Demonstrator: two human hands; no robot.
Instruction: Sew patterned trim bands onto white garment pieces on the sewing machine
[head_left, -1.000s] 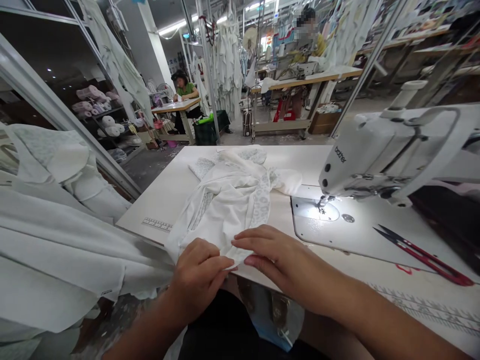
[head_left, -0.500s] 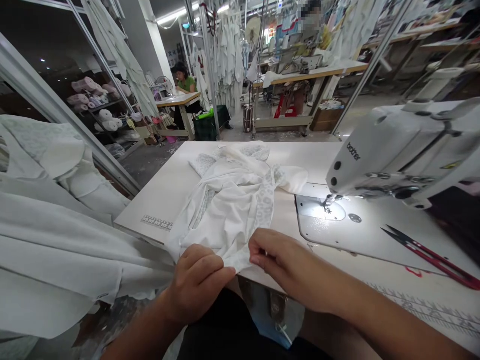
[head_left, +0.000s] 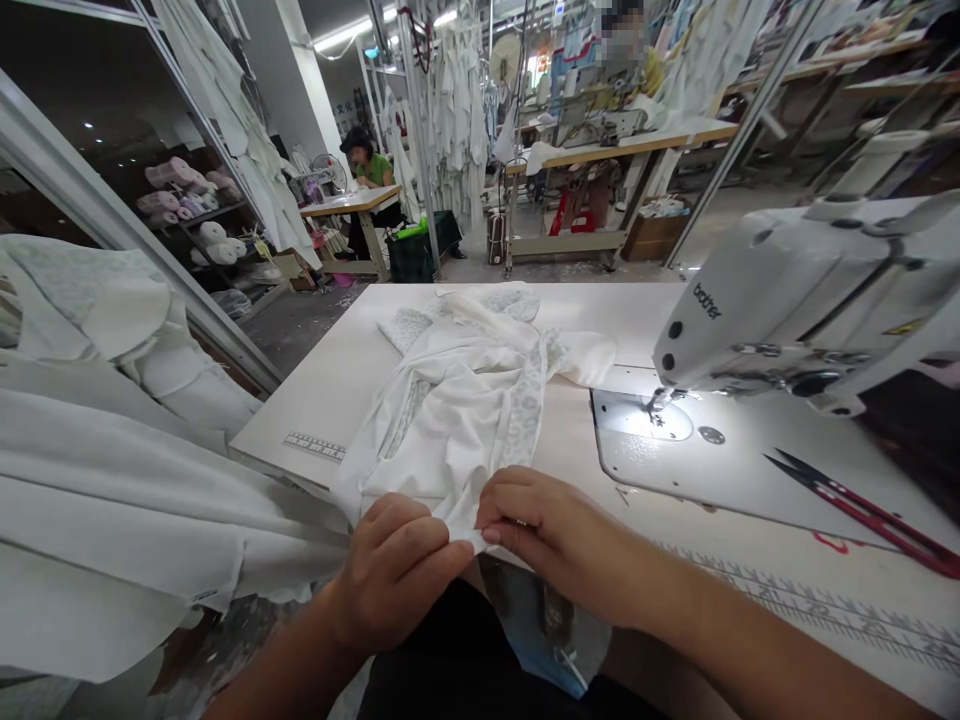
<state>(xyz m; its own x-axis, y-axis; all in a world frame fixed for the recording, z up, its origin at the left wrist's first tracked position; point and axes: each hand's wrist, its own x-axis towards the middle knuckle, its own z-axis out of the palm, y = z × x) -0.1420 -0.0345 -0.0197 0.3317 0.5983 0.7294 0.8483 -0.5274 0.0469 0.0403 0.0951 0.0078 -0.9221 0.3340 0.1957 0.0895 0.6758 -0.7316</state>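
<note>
A white garment (head_left: pixel 472 410) with pale patterned trim lies spread and wrinkled on the sewing table (head_left: pixel 315 380). Its lower edge reaches the table's front edge, where both of my hands grip it. My left hand (head_left: pixel 401 560) is closed on the hem, thumb pointing right. Close beside it, my right hand (head_left: pixel 540 525) pinches the same edge between thumb and fingers. The bit of cloth inside the fingers is mostly hidden. To the right of the garment stands a white sewing machine (head_left: pixel 810 300), its lamp lighting the needle plate (head_left: pixel 645 418).
Thread snips (head_left: pixel 862 510) with red handles lie at the right on the tabletop. More white fabric (head_left: pixel 150 500) hangs at the left beside a metal post. A printed ruler strip (head_left: pixel 315 445) marks the left of the table. Two co-workers sit at tables farther back.
My right hand has shifted left and slightly down along the hem, now nearly meeting my left thumb. My left hand stays almost in place on the garment.
</note>
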